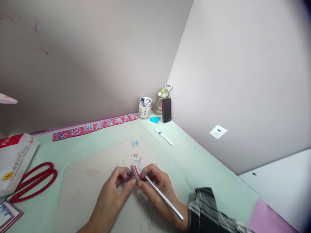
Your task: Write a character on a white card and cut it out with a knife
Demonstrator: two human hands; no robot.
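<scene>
Pinched upright between the fingertips of my left hand point(115, 191) is a small rubber-like block point(135, 172) with pink and white layers. A dark character is partly visible on its left face. My right hand point(159, 186) grips a slim silver pen-shaped craft knife point(166, 200), its handle slanting down to the right. The knife's tip is close to the block and mostly hidden by fingers. Both hands are over a pale board point(80, 181). Pink and blue crumbs point(137, 156) and blue pen marks point(135, 144) lie on the board beyond the hands.
Red-handled scissors point(36, 183), a white packet point(18, 161) and layered sheets point(9, 213) lie left. Pink character tiles point(99, 125) line the wall. At the back stand a pen jar point(145, 108), bottle point(158, 103) and phone point(166, 110); a white marker point(164, 137) lies nearer.
</scene>
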